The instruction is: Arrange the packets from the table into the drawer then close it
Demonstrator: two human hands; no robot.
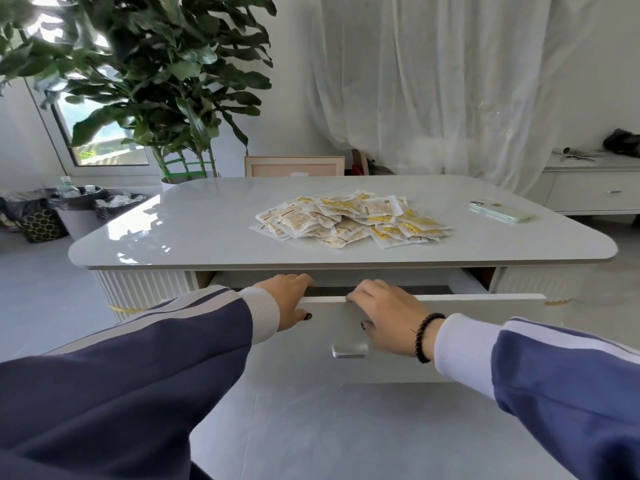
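**Table Surface and Contents**

The table [207,230] had a glossy pale grey top with rounded corners, set on a white ribbed base. A loose heap of packets [351,218] lay directly on the top, beyond both hands and slightly nearer the right hand [384,315] than the left hand [289,301]. A phone [500,211] lay flat on the top, further right of the right hand and well apart from the heap.

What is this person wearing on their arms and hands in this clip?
Both arms wear navy jacket sleeves with pale stripes along them and white ribbed cuffs. The right hand has a dark beaded bracelet at the wrist. Both thumbnails, including the left hand's, carry dark polish.
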